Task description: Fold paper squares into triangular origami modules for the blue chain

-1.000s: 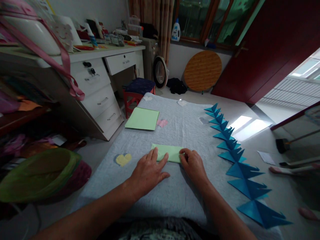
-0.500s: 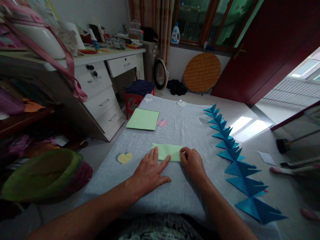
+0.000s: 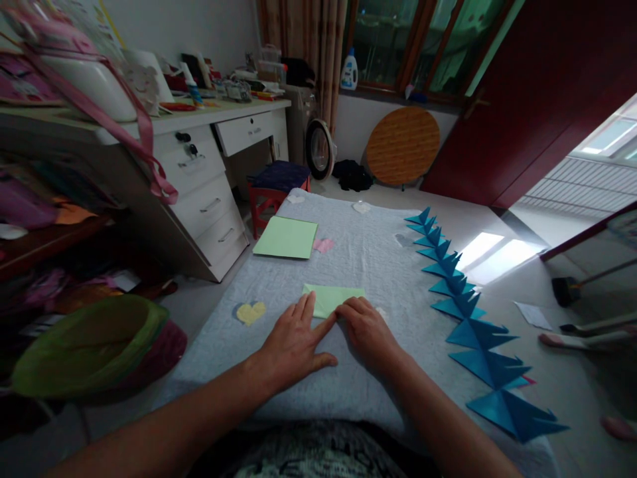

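A folded strip of light green paper (image 3: 326, 301) lies flat on the grey cloth in front of me. My left hand (image 3: 293, 338) rests with spread fingers on its left end, the thumb lying on the cloth. My right hand (image 3: 365, 325) has its fingers bent and drawn together on the near edge, close to the left index fingertip. Part of the strip's right side is hidden under the right hand. Farther back on the left sits a stack of square green paper (image 3: 286, 238).
A row of folded blue paper pieces (image 3: 480, 338) runs along the right side of the cloth-covered table (image 3: 368, 255). Left of it stand a green-lined basket (image 3: 89, 345), a white desk (image 3: 194, 179) and a stool (image 3: 279, 176). A washing machine with an open door (image 3: 318, 149) is behind.
My right hand has slid left along the paper's near edge, from its right end to about the middle. My left hand stays nearly in place on the strip.
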Demonstrator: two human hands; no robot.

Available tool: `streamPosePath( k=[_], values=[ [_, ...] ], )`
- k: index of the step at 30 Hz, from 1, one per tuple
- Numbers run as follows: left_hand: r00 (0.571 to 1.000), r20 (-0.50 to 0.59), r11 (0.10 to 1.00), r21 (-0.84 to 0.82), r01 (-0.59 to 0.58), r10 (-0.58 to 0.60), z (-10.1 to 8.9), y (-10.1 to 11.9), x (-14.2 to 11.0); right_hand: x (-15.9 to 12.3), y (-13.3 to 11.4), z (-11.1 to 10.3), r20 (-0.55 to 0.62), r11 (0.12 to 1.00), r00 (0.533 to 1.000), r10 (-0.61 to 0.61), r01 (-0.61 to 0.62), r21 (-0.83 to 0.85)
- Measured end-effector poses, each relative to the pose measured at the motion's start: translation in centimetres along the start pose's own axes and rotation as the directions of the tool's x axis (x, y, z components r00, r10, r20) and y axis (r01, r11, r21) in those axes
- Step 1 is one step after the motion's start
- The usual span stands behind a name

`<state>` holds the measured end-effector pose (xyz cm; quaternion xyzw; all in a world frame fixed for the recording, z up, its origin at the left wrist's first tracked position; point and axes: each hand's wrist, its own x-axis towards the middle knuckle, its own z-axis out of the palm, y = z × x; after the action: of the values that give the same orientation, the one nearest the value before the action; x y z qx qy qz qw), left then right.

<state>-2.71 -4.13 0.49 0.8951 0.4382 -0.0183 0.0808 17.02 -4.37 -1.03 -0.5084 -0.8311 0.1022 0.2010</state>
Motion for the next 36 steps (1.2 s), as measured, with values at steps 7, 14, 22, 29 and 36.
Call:
streamPosePath(
  k=[7, 14, 22, 29, 36],
  values=[
    [0.993, -0.114, 0.997, 0.071, -0.016, 0.024, 1.1, -2.7, -2.6, -0.1, -1.3, -1.2, 0.152, 0.972, 0.988, -0.008, 0.043, -0.231],
    [0.980, -0.201, 0.994, 0.111, 0.024, -0.001, 1.4, -4.0, -4.2, -0.2, -2.8, -1.6, 0.196, 0.951, 0.980, -0.010, 0.070, -0.302],
    [0.965, -0.253, 0.997, 0.055, -0.050, 0.063, 1.3, -2.6, -2.8, -0.1, -4.3, -1.5, 0.217, 0.935, 0.976, 0.015, 0.063, -0.349],
    [0.968, -0.248, 0.994, 0.107, -0.015, 0.041, 1.1, -3.2, -3.7, -1.6, -3.1, -1.7, 0.204, 0.950, 0.979, 0.023, 0.042, -0.311],
    [0.964, -0.265, 0.992, 0.124, 0.017, 0.017, 1.5, -3.8, -4.5, -4.6, -0.8, -2.4, 0.121, 0.952, 0.991, 0.055, -0.015, -0.306]
  ],
)
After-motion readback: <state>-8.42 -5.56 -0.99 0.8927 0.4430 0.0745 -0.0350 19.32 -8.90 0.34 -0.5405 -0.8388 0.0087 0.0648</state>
